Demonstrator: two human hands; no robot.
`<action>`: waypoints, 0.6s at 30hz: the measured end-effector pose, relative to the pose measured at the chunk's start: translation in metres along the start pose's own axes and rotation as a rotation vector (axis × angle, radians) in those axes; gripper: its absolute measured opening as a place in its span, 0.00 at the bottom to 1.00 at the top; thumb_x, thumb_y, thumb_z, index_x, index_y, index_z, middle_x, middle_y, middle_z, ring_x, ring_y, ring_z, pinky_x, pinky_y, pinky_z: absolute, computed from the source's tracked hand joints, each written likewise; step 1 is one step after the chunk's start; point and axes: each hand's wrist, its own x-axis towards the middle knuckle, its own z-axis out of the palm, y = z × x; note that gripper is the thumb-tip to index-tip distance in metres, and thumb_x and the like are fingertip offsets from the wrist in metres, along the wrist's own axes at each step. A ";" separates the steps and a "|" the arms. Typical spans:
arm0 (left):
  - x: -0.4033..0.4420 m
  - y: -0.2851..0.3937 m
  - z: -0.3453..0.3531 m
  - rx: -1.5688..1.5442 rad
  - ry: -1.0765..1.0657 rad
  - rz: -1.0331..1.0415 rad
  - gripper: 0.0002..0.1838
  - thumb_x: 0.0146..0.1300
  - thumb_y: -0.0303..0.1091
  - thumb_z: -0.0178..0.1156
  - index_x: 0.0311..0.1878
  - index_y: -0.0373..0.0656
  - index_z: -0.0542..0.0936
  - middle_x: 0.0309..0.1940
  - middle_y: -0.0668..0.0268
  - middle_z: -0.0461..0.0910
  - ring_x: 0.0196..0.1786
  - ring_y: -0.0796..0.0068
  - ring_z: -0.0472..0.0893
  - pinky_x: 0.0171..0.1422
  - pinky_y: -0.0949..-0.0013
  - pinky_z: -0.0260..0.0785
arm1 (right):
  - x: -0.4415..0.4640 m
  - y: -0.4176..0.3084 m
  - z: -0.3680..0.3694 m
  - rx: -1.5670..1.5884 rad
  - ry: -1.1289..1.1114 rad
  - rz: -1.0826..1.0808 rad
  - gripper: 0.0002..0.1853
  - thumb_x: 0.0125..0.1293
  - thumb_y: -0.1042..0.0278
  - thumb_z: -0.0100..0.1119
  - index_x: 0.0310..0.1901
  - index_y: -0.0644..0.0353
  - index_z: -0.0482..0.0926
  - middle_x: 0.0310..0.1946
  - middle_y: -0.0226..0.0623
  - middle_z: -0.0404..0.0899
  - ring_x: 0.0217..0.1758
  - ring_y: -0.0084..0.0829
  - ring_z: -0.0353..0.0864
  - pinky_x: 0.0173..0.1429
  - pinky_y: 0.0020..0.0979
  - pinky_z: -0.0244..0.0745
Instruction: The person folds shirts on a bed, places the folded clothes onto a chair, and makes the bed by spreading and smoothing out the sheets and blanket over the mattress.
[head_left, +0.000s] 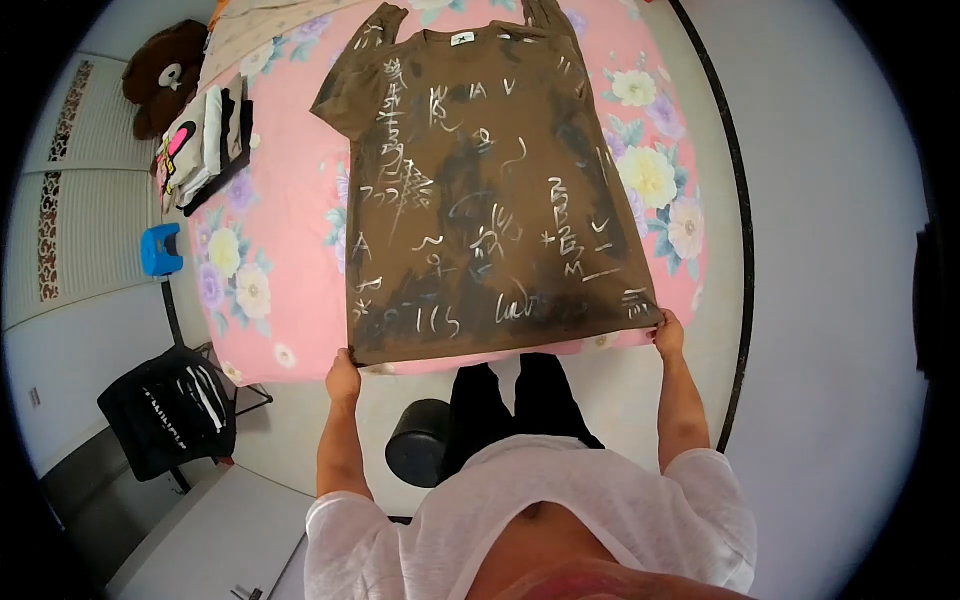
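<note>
A brown long-sleeved T-shirt [470, 210] with white scribbled marks and dark patches lies spread on the bed, its neckline at the far side. My left hand [343, 379] pinches the shirt's bottom hem at the left corner. At the right corner of the same hem, my right hand [668, 334] grips the cloth. The hem is stretched between both hands along the bed's near edge. Both sleeves point away from me, and their ends are partly out of view.
Pink floral bedding [290, 200] covers the bed. Folded clothes [205, 145] are stacked at its left edge, near a brown teddy bear [165, 80]. A blue stool [161, 250], a chair draped with black cloth [170, 410] and a black bin [418, 442] stand on the floor.
</note>
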 end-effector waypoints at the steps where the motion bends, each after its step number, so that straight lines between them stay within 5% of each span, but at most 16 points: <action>1: -0.002 0.001 0.001 0.001 -0.007 -0.002 0.12 0.58 0.34 0.35 0.42 0.44 0.66 0.36 0.54 0.73 0.39 0.53 0.73 0.40 0.55 0.64 | -0.002 -0.005 -0.001 -0.018 -0.016 0.051 0.19 0.53 0.84 0.32 0.44 0.65 0.70 0.24 0.40 0.74 0.17 0.26 0.73 0.23 0.27 0.70; 5: 0.006 0.011 -0.003 0.026 -0.097 -0.042 0.13 0.59 0.34 0.34 0.42 0.43 0.66 0.37 0.52 0.73 0.39 0.51 0.73 0.42 0.56 0.64 | 0.019 0.008 0.005 0.016 -0.012 0.083 0.21 0.52 0.83 0.30 0.45 0.60 0.69 0.25 0.37 0.75 0.15 0.25 0.73 0.15 0.24 0.63; 10: 0.017 0.032 0.000 -0.031 -0.216 -0.120 0.14 0.57 0.33 0.37 0.44 0.43 0.67 0.40 0.51 0.72 0.44 0.52 0.71 0.45 0.57 0.63 | 0.022 0.008 0.013 0.042 -0.133 0.122 0.18 0.49 0.85 0.38 0.43 0.63 0.70 0.28 0.41 0.75 0.23 0.30 0.76 0.27 0.28 0.72; 11: 0.020 0.042 0.006 0.066 -0.154 -0.047 0.14 0.55 0.33 0.41 0.44 0.43 0.68 0.43 0.52 0.70 0.47 0.52 0.68 0.47 0.56 0.62 | 0.032 0.023 0.018 -0.232 -0.173 -0.098 0.16 0.50 0.82 0.42 0.43 0.63 0.70 0.32 0.41 0.76 0.31 0.32 0.76 0.36 0.30 0.71; 13: 0.033 0.070 0.016 0.064 -0.049 0.096 0.17 0.47 0.31 0.50 0.43 0.42 0.70 0.52 0.54 0.63 0.55 0.52 0.60 0.52 0.53 0.57 | 0.032 -0.015 0.015 -0.107 -0.195 -0.128 0.16 0.51 0.80 0.44 0.44 0.62 0.70 0.34 0.42 0.75 0.35 0.33 0.75 0.40 0.30 0.70; 15: 0.040 0.132 0.008 0.021 0.256 0.364 0.22 0.41 0.29 0.54 0.45 0.41 0.70 0.49 0.52 0.65 0.53 0.52 0.63 0.55 0.56 0.56 | 0.061 -0.019 0.023 -0.058 -0.102 -0.204 0.17 0.54 0.75 0.47 0.47 0.64 0.68 0.40 0.44 0.73 0.42 0.32 0.74 0.46 0.27 0.67; 18: 0.063 0.234 -0.009 -0.095 0.258 0.519 0.28 0.43 0.35 0.57 0.51 0.39 0.65 0.55 0.53 0.58 0.59 0.55 0.56 0.59 0.54 0.49 | 0.118 -0.046 0.033 0.031 0.028 -0.366 0.17 0.56 0.73 0.47 0.48 0.65 0.67 0.42 0.44 0.72 0.43 0.31 0.73 0.46 0.26 0.66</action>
